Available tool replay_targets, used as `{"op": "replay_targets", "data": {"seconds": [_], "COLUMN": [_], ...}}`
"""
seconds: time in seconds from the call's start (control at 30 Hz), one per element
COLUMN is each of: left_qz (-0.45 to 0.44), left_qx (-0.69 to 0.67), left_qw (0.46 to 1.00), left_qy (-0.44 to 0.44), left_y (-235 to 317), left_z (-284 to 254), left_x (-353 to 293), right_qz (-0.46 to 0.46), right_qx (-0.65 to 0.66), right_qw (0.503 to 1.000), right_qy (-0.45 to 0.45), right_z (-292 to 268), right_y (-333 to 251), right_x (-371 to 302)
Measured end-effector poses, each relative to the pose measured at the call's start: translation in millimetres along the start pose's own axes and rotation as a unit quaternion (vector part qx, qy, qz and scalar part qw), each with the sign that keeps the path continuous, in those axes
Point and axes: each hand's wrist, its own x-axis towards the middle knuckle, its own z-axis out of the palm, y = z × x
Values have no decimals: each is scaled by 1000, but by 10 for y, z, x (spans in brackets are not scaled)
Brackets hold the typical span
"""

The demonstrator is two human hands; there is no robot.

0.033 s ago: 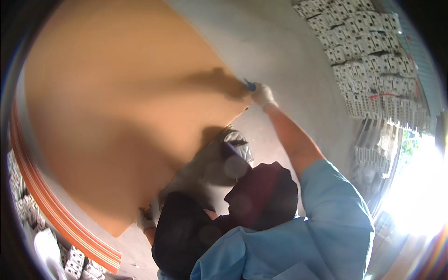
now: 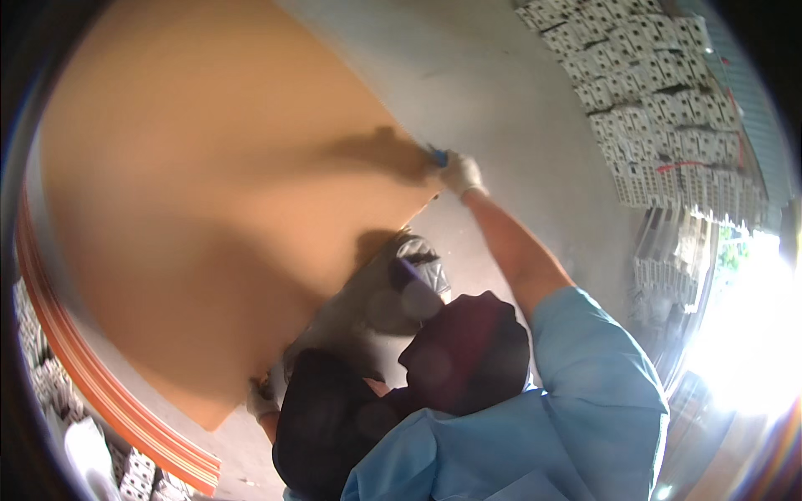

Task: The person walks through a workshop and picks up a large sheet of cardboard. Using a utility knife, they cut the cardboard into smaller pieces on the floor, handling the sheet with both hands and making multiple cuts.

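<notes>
A large flat brown sheet, like cardboard or board, spreads across the left and middle. My right hand, in a pale glove, reaches out to its right edge. It is closed round a small blue tool with a thin dark tip, which rests at the edge close to the sheet's corner. My left hand, also gloved, is at the sheet's near edge, at lower left. Its fingers look curled over that edge, though shadow hides part of them. Both forearms are bare below light blue sleeves.
Stacked pale perforated pieces line the right side, with longer bars below. A bundle of long orange strips curves along the left rim. A grey quilted item lies beside the sheet's near edge. Strong light enters at right.
The view has shifted slightly. My right hand and the blue tool sit a little farther left along the sheet's edge. My left hand stays at the near edge.
</notes>
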Motion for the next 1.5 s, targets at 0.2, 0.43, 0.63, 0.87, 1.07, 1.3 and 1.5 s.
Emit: {"op": "replay_targets", "data": {"seconds": [0.2, 0.43, 0.63, 0.87, 1.07, 1.3, 1.5], "left_qz": [-105, -6, 33, -7, 116, 31, -27], "left_qx": [5, -30, 31, 33, 348, -21, -24], "left_qw": [992, 998, 990, 994, 927, 999, 998], "left_qy": [-75, -60, 132, 108, 73, 16, 48], "left_y": [-34, -423, -78, -84, -381, -251, -181], "left_z": [33, -5, 409, 310, -77, -177, -95], "left_x": [166, 518, -154, -420, 129, 36, -21], "right_qz": [85, -28, -20, -4, -81, 16, 7], "right_qx": [6, 49, -14, -94, 55, -55, 1], "right_qw": [996, 998, 1000, 996, 995, 998, 998], "right_qy": [10, -29, -6, 10, 9, 18, 62], "right_z": [222, 866, 442, 253, 765, 438, 93], "right_y": [16, 850, 770, 663, 1022, 419, -95], "right_x": [19, 660, 355, 29, 255, -270, -687]}}
